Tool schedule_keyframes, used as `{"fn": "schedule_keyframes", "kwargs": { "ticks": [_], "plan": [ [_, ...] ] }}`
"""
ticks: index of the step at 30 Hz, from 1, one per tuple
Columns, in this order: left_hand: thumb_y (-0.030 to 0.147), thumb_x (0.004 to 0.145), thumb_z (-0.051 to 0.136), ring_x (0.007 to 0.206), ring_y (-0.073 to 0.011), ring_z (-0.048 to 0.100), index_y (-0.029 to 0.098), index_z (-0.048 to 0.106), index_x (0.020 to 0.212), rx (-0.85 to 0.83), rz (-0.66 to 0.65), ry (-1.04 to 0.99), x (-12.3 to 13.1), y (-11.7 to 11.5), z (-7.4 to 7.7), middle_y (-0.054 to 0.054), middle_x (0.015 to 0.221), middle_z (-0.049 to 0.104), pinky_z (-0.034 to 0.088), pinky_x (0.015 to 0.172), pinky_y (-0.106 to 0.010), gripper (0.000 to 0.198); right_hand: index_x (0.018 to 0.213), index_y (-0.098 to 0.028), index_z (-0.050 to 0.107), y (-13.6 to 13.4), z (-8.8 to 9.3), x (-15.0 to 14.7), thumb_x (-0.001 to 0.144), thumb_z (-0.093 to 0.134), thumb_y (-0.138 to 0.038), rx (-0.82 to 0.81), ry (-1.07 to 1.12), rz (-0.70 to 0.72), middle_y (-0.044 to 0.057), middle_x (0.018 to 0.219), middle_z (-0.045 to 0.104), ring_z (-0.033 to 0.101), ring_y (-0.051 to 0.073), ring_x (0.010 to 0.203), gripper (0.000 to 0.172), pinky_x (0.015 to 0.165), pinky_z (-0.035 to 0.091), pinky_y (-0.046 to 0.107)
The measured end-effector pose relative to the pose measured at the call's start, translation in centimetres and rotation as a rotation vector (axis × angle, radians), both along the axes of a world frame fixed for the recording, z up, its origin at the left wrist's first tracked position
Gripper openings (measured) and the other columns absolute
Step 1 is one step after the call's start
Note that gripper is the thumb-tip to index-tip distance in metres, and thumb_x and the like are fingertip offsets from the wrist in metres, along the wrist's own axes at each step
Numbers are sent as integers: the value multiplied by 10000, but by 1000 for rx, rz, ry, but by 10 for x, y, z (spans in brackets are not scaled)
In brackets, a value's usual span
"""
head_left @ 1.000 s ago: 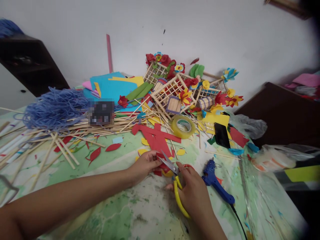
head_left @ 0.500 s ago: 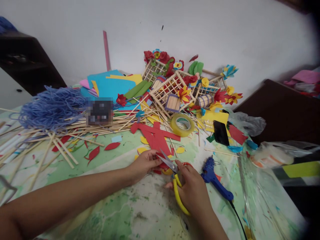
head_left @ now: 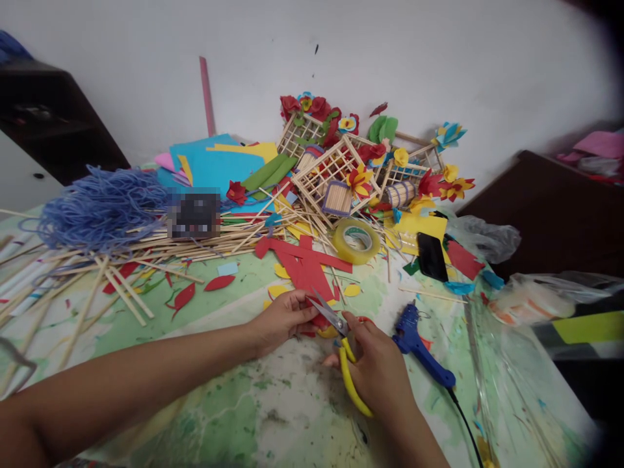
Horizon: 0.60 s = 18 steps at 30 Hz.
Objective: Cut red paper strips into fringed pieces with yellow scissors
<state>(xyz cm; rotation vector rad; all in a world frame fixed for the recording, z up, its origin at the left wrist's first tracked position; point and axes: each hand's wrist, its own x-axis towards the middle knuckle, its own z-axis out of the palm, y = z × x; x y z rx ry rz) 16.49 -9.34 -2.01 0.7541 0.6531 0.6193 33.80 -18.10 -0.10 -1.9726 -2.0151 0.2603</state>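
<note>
My right hand (head_left: 377, 370) grips yellow-handled scissors (head_left: 336, 338), blades pointing up-left. Their tips meet a small red paper piece (head_left: 319, 320) that my left hand (head_left: 283, 317) pinches just above the table. Red paper strips (head_left: 305, 263) lie right behind the hands, with yellow petal cut-outs (head_left: 351, 290) scattered around them. Both forearms reach in from the lower left and bottom.
A blue glue gun (head_left: 422, 348) lies right of my right hand. A tape roll (head_left: 357, 240), black phone (head_left: 431, 257), wooden sticks (head_left: 121, 260), blue yarn (head_left: 104, 208), lattice baskets with paper flowers (head_left: 341, 169) and plastic bags (head_left: 526, 305) crowd the table.
The hands stay nearly in place; the scissors and red piece shift only slightly as the view moves a little.
</note>
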Motion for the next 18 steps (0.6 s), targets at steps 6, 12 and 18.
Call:
{"fn": "schedule_keyframes", "kwargs": {
  "ticks": [6, 12, 18],
  "plan": [
    [301, 668, 719, 713, -170, 656, 135, 601, 851, -7, 7, -3, -1, 0, 0, -66, 798, 678, 494, 645, -261, 275, 1227, -197, 513, 0, 1, 2, 737, 574, -380, -17, -3, 11, 70, 888, 635, 598, 197, 725, 526, 623, 442, 267],
    [299, 672, 715, 693, -151, 643, 127, 618, 789, 16, 82, -27, 0, 0, 2, -48, 736, 670, 497, 692, -273, 230, 1209, -204, 533, -1, -1, 4, 723, 586, -420, 5, -20, 9, 62, 848, 650, 610, 191, 691, 535, 602, 439, 260],
    [300, 662, 720, 621, -121, 610, 127, 616, 764, 46, 91, 4, 0, 1, 1, -27, 680, 649, 488, 635, -246, 226, 1194, -210, 544, 0, -1, 4, 723, 582, -451, -11, -7, 4, 56, 838, 652, 606, 184, 668, 530, 559, 423, 243]
  ]
}}
